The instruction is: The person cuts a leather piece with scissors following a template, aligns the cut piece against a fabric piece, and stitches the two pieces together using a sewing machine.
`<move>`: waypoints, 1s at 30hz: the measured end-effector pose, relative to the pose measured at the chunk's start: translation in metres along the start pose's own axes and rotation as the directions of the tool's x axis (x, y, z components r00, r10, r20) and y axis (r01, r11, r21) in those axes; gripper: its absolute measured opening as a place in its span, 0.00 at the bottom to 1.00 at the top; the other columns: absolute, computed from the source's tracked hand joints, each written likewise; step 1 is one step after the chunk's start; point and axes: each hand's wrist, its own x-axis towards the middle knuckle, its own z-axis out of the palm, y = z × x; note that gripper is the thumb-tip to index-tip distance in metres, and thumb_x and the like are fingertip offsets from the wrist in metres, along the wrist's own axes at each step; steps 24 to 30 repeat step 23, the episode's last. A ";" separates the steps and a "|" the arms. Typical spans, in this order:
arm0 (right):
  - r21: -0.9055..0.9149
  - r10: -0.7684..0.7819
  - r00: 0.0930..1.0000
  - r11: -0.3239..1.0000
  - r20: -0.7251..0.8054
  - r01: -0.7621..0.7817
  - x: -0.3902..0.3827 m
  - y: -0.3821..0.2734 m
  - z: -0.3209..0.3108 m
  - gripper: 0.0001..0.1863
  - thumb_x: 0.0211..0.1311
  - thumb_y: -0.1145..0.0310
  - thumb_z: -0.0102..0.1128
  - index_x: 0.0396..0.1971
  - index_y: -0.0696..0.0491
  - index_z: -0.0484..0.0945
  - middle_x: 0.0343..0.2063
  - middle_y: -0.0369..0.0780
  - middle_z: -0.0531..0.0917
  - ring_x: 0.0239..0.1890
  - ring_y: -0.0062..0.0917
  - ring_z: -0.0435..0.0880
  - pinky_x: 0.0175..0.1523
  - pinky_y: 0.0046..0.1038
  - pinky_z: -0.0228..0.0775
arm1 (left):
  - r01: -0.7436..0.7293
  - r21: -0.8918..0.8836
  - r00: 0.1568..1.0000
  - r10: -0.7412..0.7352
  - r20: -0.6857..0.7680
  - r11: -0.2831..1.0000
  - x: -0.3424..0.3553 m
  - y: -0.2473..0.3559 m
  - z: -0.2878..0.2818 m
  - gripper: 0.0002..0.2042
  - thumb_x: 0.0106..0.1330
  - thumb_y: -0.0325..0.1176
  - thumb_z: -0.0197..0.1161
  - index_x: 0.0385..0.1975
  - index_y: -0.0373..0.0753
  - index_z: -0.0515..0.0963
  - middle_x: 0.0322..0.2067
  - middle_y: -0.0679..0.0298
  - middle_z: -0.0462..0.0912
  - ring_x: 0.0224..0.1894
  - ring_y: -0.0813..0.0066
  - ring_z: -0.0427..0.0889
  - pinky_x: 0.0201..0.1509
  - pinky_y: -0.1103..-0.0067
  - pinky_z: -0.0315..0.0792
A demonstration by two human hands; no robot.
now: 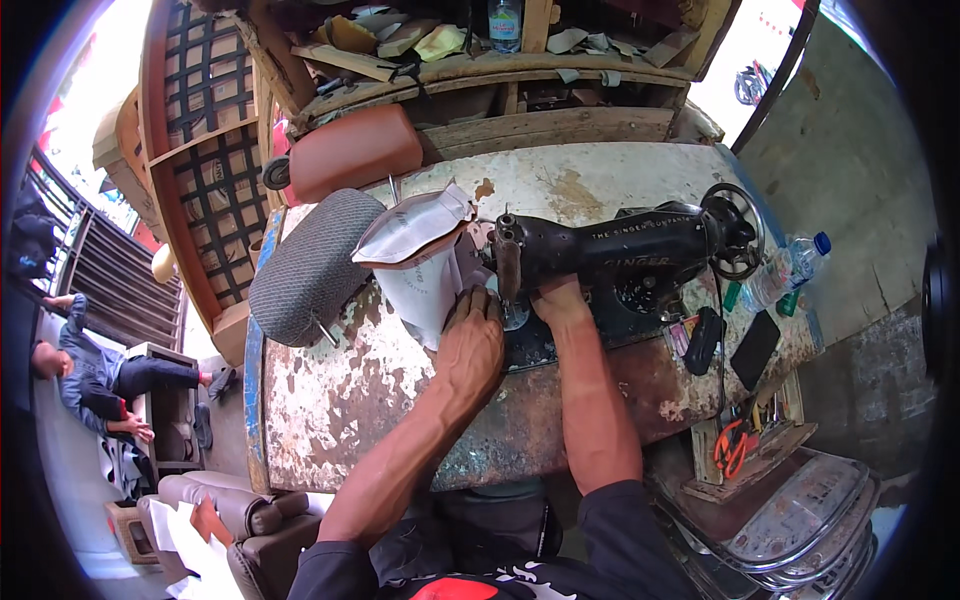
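The left hand (472, 340) presses flat, fingers spread, on white padded fabric (425, 265) beside the black sewing machine (600, 250); the right hand (558, 298) is half hidden, its fingers' state unclear.

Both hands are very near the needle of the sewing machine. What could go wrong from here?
1. The left hand presses the white cover beside the needle area of the black sewing machine; its fingers could slip under it.
2. The right hand reaches under the machine arm, partly hidden.
3. The plastic bottle lies near the table edge and might roll off.

Worn paint-flaked workbench (330, 400), cluttered wooden shelf (520, 70), grey concrete wall (850, 150), bright daylight
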 end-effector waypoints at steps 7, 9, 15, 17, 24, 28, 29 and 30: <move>-0.380 -0.274 0.917 0.846 0.290 0.373 0.009 0.004 -0.013 0.30 0.79 0.58 0.48 0.76 0.51 0.61 0.69 0.37 0.74 0.69 0.29 0.74 0.76 0.37 0.61 | 0.011 -0.006 1.000 -0.011 0.002 1.000 0.002 0.002 -0.002 0.16 0.71 0.26 0.48 0.50 0.22 0.78 0.55 0.40 0.76 0.56 0.42 0.78 0.61 0.59 0.76; -0.635 -0.382 0.786 0.464 0.485 0.617 0.014 0.004 -0.019 0.33 0.79 0.59 0.48 0.78 0.52 0.56 0.70 0.37 0.73 0.71 0.29 0.71 0.79 0.37 0.57 | 0.035 0.009 0.998 -0.035 0.046 0.999 0.004 0.003 -0.003 0.16 0.71 0.26 0.48 0.50 0.22 0.78 0.56 0.40 0.76 0.57 0.42 0.78 0.63 0.59 0.75; -0.563 -0.272 0.811 0.605 0.517 0.562 0.015 0.005 -0.012 0.33 0.79 0.60 0.46 0.78 0.54 0.53 0.71 0.39 0.72 0.72 0.29 0.71 0.81 0.32 0.51 | 0.033 0.037 0.999 -0.033 0.015 0.999 0.010 -0.010 0.002 0.16 0.71 0.26 0.49 0.50 0.21 0.77 0.56 0.40 0.76 0.58 0.46 0.78 0.63 0.61 0.76; -0.595 -0.265 0.856 0.627 0.444 0.503 0.014 0.005 -0.010 0.31 0.80 0.59 0.44 0.76 0.55 0.57 0.71 0.39 0.72 0.71 0.30 0.71 0.81 0.34 0.52 | 0.017 0.034 1.000 -0.018 0.013 0.999 0.012 -0.014 0.003 0.17 0.71 0.27 0.49 0.51 0.21 0.77 0.56 0.40 0.76 0.59 0.46 0.78 0.63 0.61 0.75; -0.642 -0.154 0.845 0.585 0.513 0.496 0.005 -0.010 0.006 0.29 0.84 0.53 0.37 0.75 0.53 0.59 0.71 0.41 0.71 0.72 0.27 0.70 0.84 0.41 0.41 | 0.081 -0.009 0.996 -0.080 0.032 0.997 0.017 -0.024 0.012 0.19 0.73 0.31 0.49 0.56 0.25 0.77 0.63 0.41 0.73 0.64 0.46 0.75 0.67 0.61 0.73; -0.642 -0.154 0.845 0.585 0.513 0.496 0.005 -0.010 0.006 0.29 0.84 0.53 0.37 0.75 0.53 0.59 0.71 0.41 0.71 0.72 0.27 0.70 0.84 0.41 0.41 | 0.081 -0.009 0.996 -0.080 0.032 0.997 0.017 -0.024 0.012 0.19 0.73 0.31 0.49 0.56 0.25 0.77 0.63 0.41 0.73 0.64 0.46 0.75 0.67 0.61 0.73; -0.642 -0.154 0.845 0.585 0.513 0.496 0.005 -0.010 0.006 0.29 0.84 0.53 0.37 0.75 0.53 0.59 0.71 0.41 0.71 0.72 0.27 0.70 0.84 0.41 0.41 | 0.081 -0.009 0.996 -0.080 0.032 0.997 0.017 -0.024 0.012 0.19 0.73 0.31 0.49 0.56 0.25 0.77 0.63 0.41 0.73 0.64 0.46 0.75 0.67 0.61 0.73; -0.642 -0.154 0.845 0.585 0.513 0.496 0.005 -0.010 0.006 0.29 0.84 0.53 0.37 0.75 0.53 0.59 0.71 0.41 0.71 0.72 0.27 0.70 0.84 0.41 0.41 | 0.081 -0.009 0.996 -0.080 0.032 0.997 0.017 -0.024 0.012 0.19 0.73 0.31 0.49 0.56 0.25 0.77 0.63 0.41 0.73 0.64 0.46 0.75 0.67 0.61 0.73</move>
